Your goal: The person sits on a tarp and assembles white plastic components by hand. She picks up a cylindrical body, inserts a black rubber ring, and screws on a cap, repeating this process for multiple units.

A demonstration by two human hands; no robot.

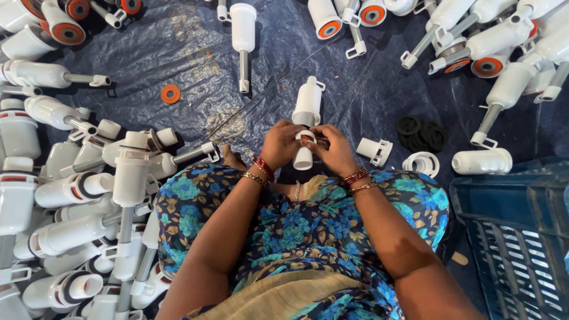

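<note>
Centrally, between the knees: both hands meet on one white plastic part.
Left hand (pixel 278 144): fingers curled and closed on the left side of the white plastic cylinder (pixel 304 155); red and gold bangles sit at its wrist.
Right hand (pixel 335 148): fingers closed on the right side of the same cylinder, the fingertips pressed near its upper ring; bangles at this wrist too.
Hands together: they stand close, almost touching each other, with the cylinder clamped between them.
Cylinder position: it is upright in this view, its lower end showing below the fingers, above the lap in the flowered blue dress (pixel 296 231).
Piece beyond: a larger white bottle-shaped body (pixel 308 102) lies just past the hands, its near end hidden behind the fingers; whether it joins the held cylinder I cannot tell.
Ground: a dark blue plastic sheet (pixel 178 53) covers the floor.
Left side: a heap of white plunger assemblies (pixel 89 201) lies beside the left knee.
Right side: a small white cap (pixel 375 151) and a white ring piece (pixel 421 163) lie near the right hand, with black rubber washers (pixel 422 134) just beyond them.
Far right: a blue slatted crate (pixel 521 237) stands by the right knee.
Loose item: an orange washer (pixel 170 93) lies alone on the sheet, well apart from the hands.
</note>
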